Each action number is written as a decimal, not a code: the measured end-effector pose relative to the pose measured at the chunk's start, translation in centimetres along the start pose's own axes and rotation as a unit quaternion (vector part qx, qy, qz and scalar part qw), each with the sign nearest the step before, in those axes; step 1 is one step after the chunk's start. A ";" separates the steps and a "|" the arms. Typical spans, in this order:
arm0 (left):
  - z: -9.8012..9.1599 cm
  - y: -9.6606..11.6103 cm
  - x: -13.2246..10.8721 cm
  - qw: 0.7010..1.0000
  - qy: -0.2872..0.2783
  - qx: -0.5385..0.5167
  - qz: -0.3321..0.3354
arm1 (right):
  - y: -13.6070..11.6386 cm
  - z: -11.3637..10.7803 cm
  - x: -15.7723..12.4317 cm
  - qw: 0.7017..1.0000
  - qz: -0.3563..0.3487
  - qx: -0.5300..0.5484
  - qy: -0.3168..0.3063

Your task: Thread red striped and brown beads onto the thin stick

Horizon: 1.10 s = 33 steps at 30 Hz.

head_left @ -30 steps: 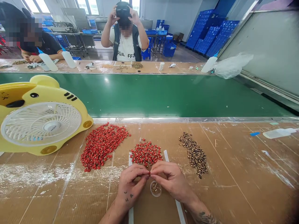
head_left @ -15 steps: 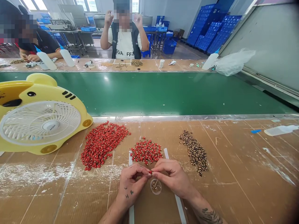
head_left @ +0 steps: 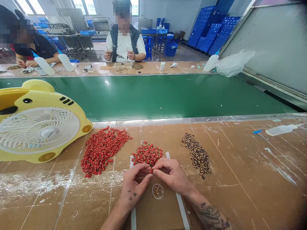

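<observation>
A small red piece is pinched at the meeting fingertips of my left hand and my right hand. Both hands are closed on it, thumb against forefinger; its details are too small to make out. Just below the fingers stands a small clear round cup with a thin stick leaning in it. Behind my hands lies a small heap of red pieces with light tips. The cardboard sheet under my hands has white tape strips along its sides.
A larger red heap lies left, beside a yellow animal-shaped fan. Black-and-gold small pieces are heaped right. A white bottle lies far right. Beyond runs a green belt; two people sit across it, near upright bottles.
My hands have shifted slightly, and my left thumb and forefinger have spread a little around the red piece. The person opposite has lowered both raised hands to the table.
</observation>
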<state>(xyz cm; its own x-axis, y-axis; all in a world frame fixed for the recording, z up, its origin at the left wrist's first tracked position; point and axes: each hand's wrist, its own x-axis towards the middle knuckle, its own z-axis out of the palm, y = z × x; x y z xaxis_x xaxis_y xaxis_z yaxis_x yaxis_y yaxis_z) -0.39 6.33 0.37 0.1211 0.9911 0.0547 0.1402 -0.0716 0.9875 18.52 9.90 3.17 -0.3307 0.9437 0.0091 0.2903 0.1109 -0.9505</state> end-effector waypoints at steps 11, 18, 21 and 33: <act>-10.7 -0.7 0.8 0.852 0.067 0.517 0.056 | 2.7 -2.4 2.2 0.992 0.016 -0.112 0.062; -11.4 0.0 1.0 0.856 -0.001 0.515 0.038 | 1.4 -4.6 0.1 0.997 0.003 -0.049 0.053; -10.8 1.4 1.3 0.892 -0.009 0.449 0.054 | 0.7 -4.4 -1.5 0.997 0.001 -0.052 -0.051; -2.2 2.5 1.2 0.991 0.032 -0.038 -0.123 | 1.7 -1.7 -2.7 0.981 -0.100 -0.098 -0.136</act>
<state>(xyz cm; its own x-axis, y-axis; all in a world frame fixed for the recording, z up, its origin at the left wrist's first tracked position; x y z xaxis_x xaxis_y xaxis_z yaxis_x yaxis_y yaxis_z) -2.01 7.60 3.22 0.0302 0.9826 -0.1833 0.0826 0.1804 0.9801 21.38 8.06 2.09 -0.6182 0.7820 0.0800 0.3531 0.3672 -0.8605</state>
